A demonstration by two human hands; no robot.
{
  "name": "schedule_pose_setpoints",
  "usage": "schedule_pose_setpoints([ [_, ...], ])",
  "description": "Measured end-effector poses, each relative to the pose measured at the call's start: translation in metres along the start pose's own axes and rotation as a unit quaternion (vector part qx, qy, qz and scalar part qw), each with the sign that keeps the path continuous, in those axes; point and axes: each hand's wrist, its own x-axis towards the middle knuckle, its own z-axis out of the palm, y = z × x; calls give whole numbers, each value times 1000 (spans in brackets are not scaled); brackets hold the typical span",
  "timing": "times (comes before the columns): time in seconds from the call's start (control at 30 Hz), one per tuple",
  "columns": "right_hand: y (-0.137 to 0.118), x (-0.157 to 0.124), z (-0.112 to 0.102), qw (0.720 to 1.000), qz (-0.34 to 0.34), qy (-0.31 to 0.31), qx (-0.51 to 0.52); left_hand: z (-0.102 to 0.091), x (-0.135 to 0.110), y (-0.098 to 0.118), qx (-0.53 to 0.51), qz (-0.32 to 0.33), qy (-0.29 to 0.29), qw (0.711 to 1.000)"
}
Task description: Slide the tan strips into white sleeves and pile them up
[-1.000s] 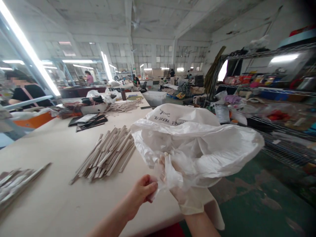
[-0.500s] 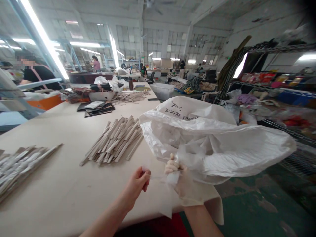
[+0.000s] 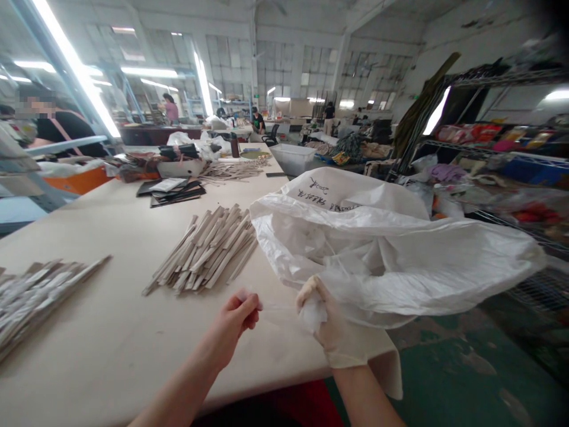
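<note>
My bare left hand is pinched shut on the edge of a thin clear plastic film. My right hand wears a pale glove and is closed on the same film, bunched in its fingers. The film stretches between the two hands above the near edge of the beige table. Just behind the right hand a large white plastic bag with dark handwriting lies crumpled at the table's right edge. A pile of flat pale strips lies left of the bag.
A second heap of strips lies at the far left. Black folders and clutter sit farther up the table. Wire shelves with goods stand on the right over a green floor. A person is at left, others far back.
My hands have drawn apart, the left moving leftward, and the film is now pulled taut between them. The white bag has spread wider to the right.
</note>
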Motion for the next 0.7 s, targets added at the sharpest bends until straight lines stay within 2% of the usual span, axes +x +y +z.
schedule_pose_setpoints([
  [0.07,1,1,2,999,0,27,19,0,-6,9,27,27,9,999],
  [0.17,0,2,5,993,44,59,96,-5,-13,19,51,66,34,996],
  [0.37,2,-5,17,991,43,25,123,-25,-16,28,13,99,85,991],
  [0.5,4,-7,23,989,59,3,138,-36,-18,42,-5,149,125,981],
  [0.63,2,-5,19,987,38,26,152,-53,-18,65,-1,242,183,953],
  [0.7,2,-7,16,987,54,20,148,-58,-18,72,101,295,241,919],
])
